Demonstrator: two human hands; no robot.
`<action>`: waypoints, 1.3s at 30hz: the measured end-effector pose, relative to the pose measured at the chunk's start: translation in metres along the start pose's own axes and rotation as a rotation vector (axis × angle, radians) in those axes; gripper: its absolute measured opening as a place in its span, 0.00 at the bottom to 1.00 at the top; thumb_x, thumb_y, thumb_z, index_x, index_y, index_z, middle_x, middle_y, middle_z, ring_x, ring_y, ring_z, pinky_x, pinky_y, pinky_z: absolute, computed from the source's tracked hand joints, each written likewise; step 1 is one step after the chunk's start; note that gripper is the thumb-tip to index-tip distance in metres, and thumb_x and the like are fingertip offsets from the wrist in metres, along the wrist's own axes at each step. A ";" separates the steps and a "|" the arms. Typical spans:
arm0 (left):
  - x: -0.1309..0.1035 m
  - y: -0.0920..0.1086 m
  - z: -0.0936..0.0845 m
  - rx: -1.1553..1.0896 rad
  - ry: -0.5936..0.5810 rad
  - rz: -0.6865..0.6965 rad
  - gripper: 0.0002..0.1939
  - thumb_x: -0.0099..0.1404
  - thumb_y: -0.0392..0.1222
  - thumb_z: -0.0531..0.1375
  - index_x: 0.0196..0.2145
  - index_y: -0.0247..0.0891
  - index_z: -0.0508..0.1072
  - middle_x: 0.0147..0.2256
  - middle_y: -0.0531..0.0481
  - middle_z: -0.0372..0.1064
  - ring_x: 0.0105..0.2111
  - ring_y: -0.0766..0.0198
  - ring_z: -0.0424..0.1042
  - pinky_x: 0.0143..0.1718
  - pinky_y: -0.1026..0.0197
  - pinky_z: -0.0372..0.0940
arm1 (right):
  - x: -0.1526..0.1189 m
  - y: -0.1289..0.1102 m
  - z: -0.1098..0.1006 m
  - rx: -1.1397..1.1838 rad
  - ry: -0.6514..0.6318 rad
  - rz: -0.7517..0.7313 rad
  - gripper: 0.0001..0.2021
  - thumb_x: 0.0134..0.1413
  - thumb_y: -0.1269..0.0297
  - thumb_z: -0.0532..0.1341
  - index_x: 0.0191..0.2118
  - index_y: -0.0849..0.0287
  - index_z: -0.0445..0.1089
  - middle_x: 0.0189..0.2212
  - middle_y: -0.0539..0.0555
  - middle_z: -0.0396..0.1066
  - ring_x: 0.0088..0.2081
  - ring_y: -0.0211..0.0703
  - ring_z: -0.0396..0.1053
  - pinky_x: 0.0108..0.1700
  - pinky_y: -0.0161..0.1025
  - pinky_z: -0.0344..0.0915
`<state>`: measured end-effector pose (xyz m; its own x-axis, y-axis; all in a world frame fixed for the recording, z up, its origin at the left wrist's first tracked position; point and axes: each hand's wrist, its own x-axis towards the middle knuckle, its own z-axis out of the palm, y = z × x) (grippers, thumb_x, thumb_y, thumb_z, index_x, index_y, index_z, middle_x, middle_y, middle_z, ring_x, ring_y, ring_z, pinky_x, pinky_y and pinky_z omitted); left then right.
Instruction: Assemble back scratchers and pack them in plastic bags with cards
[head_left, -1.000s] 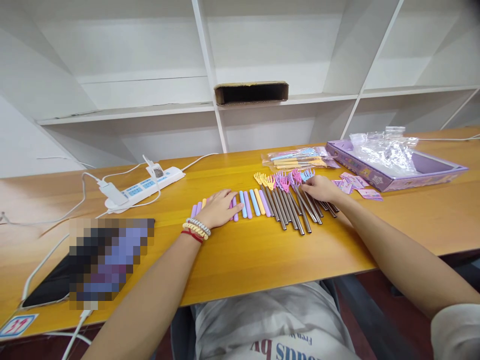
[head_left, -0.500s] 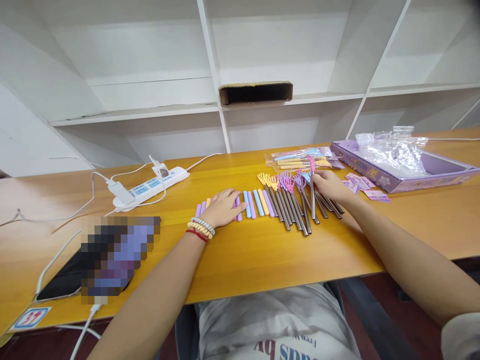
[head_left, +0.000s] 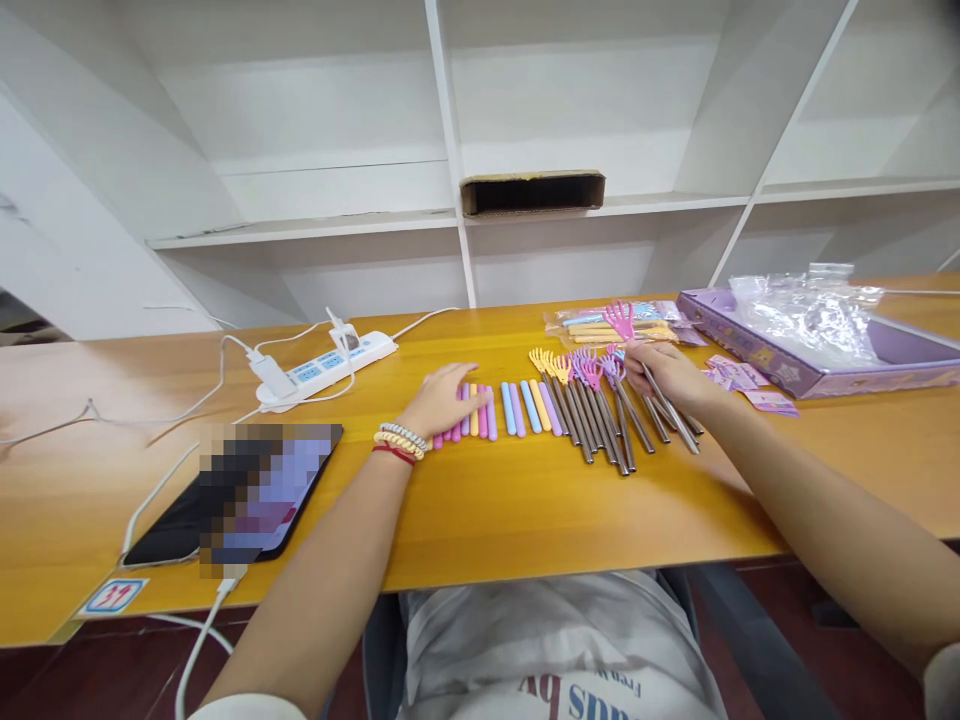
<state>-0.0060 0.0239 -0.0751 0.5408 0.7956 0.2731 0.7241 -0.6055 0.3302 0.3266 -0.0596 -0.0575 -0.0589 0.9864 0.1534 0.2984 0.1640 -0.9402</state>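
Note:
My right hand (head_left: pixel 664 372) is closed around the metal rod of a back scratcher with a pink hand-shaped head (head_left: pixel 619 320). Below and left of it lies a fanned pile of back scratchers (head_left: pixel 592 410), with yellow, purple, pink and blue heads and bare metal rods. My left hand (head_left: pixel 442 400) hovers over or rests on the left end of a row of pastel handle tubes (head_left: pixel 491 412), fingers stretched out, partly hiding them. A second group of tubes (head_left: pixel 532 408) in blue, purple and yellow lies between that row and the pile.
Packaged back scratchers (head_left: pixel 585 325) lie behind the pile. A purple box (head_left: pixel 810 375) with clear plastic bags (head_left: pixel 810 310) stands at right, near small printed cards (head_left: pixel 739 375). At left are a power strip (head_left: pixel 330 365) with cables and a phone (head_left: pixel 281 500). White shelves hold a cardboard box (head_left: pixel 532 192).
My right hand has tilted the pink back scratcher, its head going up and left and its rod swinging right. My left hand has shifted left over the tubes, uncovering more of them.

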 end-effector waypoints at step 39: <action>0.006 0.002 -0.005 -1.290 0.269 -0.056 0.13 0.52 0.50 0.58 0.33 0.40 0.68 0.37 0.50 0.64 0.34 0.67 0.66 0.36 0.62 0.64 | 0.001 0.002 0.076 0.036 -0.046 -0.096 0.23 0.57 0.48 0.50 0.19 0.59 0.58 0.14 0.46 0.53 0.18 0.33 0.50 0.22 0.34 0.47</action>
<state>-0.0032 0.0274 -0.0684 0.3138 0.8822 0.3511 -0.2634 -0.2744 0.9248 0.2548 -0.0587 -0.0823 -0.1291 0.9646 0.2300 0.2553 0.2564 -0.9322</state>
